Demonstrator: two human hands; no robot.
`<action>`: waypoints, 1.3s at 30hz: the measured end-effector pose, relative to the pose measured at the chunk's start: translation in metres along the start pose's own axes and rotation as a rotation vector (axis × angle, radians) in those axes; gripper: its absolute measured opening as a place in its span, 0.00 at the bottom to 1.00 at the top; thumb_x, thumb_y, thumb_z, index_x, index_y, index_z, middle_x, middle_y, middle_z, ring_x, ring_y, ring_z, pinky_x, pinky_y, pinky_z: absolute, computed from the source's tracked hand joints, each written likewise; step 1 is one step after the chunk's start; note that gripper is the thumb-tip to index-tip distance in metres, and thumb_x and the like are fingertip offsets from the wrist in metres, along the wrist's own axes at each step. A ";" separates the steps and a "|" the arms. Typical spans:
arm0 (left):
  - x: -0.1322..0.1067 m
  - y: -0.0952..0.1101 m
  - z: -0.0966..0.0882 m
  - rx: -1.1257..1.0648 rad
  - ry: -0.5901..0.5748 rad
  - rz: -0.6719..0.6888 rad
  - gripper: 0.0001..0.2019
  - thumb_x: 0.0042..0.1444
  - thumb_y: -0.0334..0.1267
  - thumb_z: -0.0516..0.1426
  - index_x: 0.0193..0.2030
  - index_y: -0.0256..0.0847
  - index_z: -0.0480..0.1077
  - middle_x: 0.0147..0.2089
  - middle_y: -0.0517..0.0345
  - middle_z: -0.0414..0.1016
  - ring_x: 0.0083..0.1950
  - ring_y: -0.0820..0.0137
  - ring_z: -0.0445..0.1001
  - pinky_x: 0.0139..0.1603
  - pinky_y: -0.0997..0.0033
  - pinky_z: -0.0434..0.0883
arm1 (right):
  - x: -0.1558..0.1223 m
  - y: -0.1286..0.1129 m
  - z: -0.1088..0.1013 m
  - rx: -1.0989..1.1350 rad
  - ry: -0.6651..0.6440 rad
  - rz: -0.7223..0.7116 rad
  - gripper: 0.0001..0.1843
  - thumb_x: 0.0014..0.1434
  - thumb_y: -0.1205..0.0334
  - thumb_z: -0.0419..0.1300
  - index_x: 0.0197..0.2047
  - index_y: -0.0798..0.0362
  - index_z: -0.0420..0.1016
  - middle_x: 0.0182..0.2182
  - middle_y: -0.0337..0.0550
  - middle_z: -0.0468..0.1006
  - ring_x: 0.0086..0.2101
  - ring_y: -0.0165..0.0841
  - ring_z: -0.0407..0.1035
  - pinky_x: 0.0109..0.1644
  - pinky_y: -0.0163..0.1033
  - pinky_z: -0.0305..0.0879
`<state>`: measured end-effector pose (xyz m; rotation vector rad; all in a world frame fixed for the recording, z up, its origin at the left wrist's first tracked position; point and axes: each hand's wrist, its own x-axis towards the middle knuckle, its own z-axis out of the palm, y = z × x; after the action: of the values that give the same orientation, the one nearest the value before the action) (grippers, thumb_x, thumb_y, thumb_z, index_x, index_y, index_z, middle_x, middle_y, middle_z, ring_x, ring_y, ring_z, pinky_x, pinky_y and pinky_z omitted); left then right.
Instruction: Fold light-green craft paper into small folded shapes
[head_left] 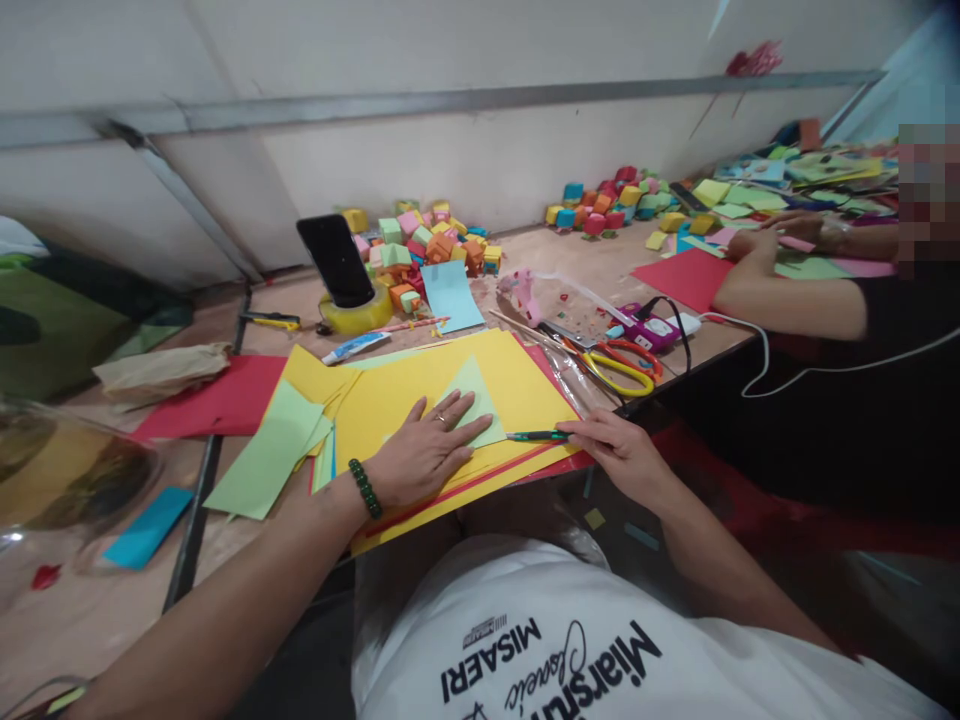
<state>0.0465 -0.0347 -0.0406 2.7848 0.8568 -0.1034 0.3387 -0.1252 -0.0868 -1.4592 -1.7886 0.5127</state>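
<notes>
My left hand [431, 445] lies flat with fingers spread on a light green paper [474, 385] folded to a triangular point. Beneath it is a stack of yellow paper sheets [405, 375] at the table's front edge. In my right hand [621, 452], pinched between the fingers, is a slim green and black pen-shaped tool [536, 436]. Its thin tip points left and meets the right corner of the green paper. Whether it is a pen or a small knife, I cannot tell.
Scissors [619, 372] and a purple device [649, 328] lie to the right. A phone [335, 260] leans in a yellow tape roll [360, 312], before piled paper cubes [420, 240]. Light green strips [266, 450] lie left. At right, a co-worker's hands [780, 235] handle paper.
</notes>
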 end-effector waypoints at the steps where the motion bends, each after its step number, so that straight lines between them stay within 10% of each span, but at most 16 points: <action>1: 0.000 0.001 -0.001 0.001 -0.008 -0.007 0.24 0.68 0.45 0.37 0.70 0.53 0.49 0.74 0.53 0.43 0.74 0.58 0.42 0.67 0.41 0.46 | -0.001 0.000 0.000 -0.003 0.004 -0.006 0.18 0.64 0.52 0.53 0.46 0.50 0.80 0.29 0.41 0.69 0.30 0.32 0.68 0.33 0.35 0.66; 39: 0.000 0.008 -0.011 -0.067 -0.020 -0.037 0.26 0.68 0.48 0.37 0.71 0.50 0.47 0.75 0.50 0.39 0.74 0.54 0.39 0.67 0.37 0.43 | -0.008 -0.031 0.018 -0.183 0.007 -0.043 0.18 0.66 0.55 0.50 0.48 0.48 0.79 0.29 0.42 0.73 0.26 0.30 0.69 0.29 0.33 0.65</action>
<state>0.0505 -0.0384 -0.0285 2.7024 0.8899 -0.1073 0.3053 -0.1387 -0.0782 -1.5391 -1.8973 0.3284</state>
